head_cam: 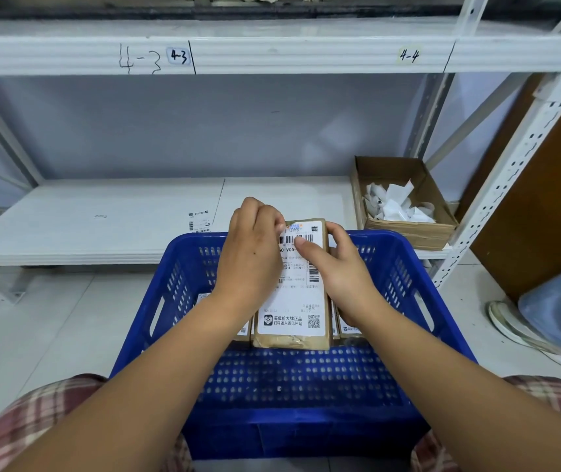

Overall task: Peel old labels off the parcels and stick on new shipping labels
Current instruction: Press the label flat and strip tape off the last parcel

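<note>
**Position.** 1 brown parcel is held upright over the blue basket, its white label facing the camera. More labelled parcels stand in the basket behind it.

**Hands.** The left hand has its fingers curled onto the label's top-left corner, apparently pinching at the edge. Whether a corner has lifted is hidden by the fingers. The right hand grips the parcel's right side, with its thumb pressed flat on the barcode area.

**Risks, as judged:**
- The thumb pins the very label to be peeled. A pull against that pressure could tear the paper across the barcode, leaving scraps stuck on.
- A fast or steep pull may strip the brown wrapping along with the label — the wrap looks creased at the bottom edge.
- Only 1 hand secures the parcel. A sharp tug could twist it free and drop it onto the parcels below.
- A peeled label may curl and cling to the fingers before it reaches the cardboard box of paper scraps on the shelf.
- 1 loose label lies on the shelf, well apart from both hands, so the reach for it would leave the parcel in 1 hand.
</note>
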A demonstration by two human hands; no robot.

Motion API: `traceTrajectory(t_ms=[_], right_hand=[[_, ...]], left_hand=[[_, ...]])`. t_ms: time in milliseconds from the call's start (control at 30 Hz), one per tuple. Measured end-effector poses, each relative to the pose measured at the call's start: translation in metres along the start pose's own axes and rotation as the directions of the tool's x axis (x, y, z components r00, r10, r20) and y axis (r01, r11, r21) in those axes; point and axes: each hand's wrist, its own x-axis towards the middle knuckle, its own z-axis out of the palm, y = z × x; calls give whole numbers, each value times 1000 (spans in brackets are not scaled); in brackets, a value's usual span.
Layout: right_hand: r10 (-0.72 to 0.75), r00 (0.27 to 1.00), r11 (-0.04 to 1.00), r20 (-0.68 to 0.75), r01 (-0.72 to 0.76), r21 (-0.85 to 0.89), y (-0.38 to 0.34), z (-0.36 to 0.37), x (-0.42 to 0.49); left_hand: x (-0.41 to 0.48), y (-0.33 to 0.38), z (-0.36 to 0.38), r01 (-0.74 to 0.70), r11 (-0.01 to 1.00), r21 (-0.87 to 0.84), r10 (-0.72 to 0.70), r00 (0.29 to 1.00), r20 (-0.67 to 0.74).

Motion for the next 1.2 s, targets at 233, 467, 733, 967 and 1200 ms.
traceTrajectory(t_ms=[233,467,733,967,1200], right_hand=[[-21,999,999,38,20,31,-3,-2,0],[-72,997,997,1,72,-32,-9,1,-4],[9,1000,999,-2,-9,31,-8,8,-3],[58,998,998,-1,-58,34,-4,7,0],[97,995,989,-3,-96,114,-8,3,-2]], left_hand=[[-5,7,-5,63,984,-168,-69,997,-34],[1,2,-9,162,955,-248,-168,986,-3],[3,-1,-4,114,993,27,-114,994,-1],[-2,-6,-1,-82,992,92,80,997,20],[-8,-7,4,-150,988,-31,152,985,77]])
